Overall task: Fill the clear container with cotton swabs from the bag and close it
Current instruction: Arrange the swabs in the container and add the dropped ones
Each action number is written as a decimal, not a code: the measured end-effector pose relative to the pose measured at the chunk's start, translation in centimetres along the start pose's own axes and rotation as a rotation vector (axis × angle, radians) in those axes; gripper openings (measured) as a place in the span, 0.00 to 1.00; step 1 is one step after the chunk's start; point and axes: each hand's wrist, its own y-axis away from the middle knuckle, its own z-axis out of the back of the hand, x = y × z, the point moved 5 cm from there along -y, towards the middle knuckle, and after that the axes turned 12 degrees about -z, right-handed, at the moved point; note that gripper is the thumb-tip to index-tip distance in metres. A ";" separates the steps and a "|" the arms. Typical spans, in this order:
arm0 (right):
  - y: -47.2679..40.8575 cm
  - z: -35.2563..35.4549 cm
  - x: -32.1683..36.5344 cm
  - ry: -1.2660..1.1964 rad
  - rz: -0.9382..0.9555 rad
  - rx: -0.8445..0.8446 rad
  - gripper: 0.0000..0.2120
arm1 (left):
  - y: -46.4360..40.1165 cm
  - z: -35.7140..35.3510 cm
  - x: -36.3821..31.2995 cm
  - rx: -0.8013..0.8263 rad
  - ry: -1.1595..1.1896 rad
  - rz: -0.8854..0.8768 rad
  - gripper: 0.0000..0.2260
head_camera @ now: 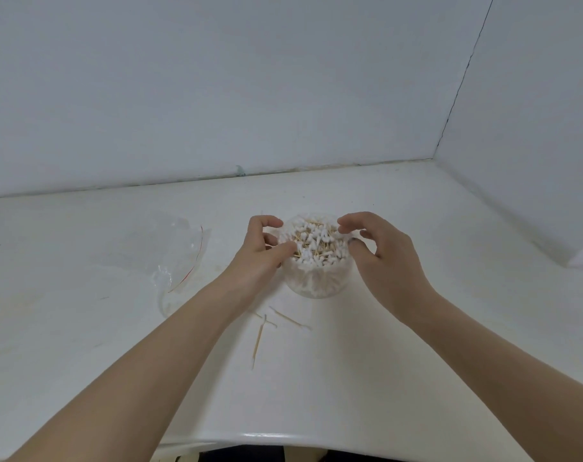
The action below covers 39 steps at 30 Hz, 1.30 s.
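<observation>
On the white table [383,345], just ahead of me, the clear container [317,281] stands upright and heaped with cotton swabs [313,238], white tips and wooden sticks bristling above the rim. My left hand [260,251] sits against its left side, fingers curled round the rim with the thumb touching the pile; whether it truly grips the wall or only steadies it, I cannot tell. My right hand [380,258] hovers at the right rim, fingers loosely bent and spread, fingertips at the edge of the heap, holding nothing that I can see. I judge the step in hand to be settling the swabs so that a lid can go on. To do it well I would keep the left hand bracing the wall, press the pile down and inward with flat fingers, and tuck the slanting sticks below the rim, since any stick left proud will stop the closure or flick out. A few loose swabs [276,323] lie on the table just in front of the container and want gathering first. Off to the left, well apart, lies the plastic bag [180,258], flat and crumpled; its clear film makes it hard to say whether any swabs remain inside. I see no lid anywhere, and the container's far side and base are partly hidden by my hands.
</observation>
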 end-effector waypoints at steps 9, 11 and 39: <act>0.5 -1.6 1.1 0.274 0.200 0.240 0.20 | -0.6 -1.4 0.1 -0.078 -0.030 0.124 0.16; 0.7 -1.7 1.5 0.321 0.263 0.211 0.19 | -0.6 -1.6 0.3 -0.076 -0.034 0.119 0.15; 0.5 -1.3 0.6 0.038 -0.001 0.215 0.21 | 0.1 -3.1 -0.5 -0.113 0.010 0.199 0.32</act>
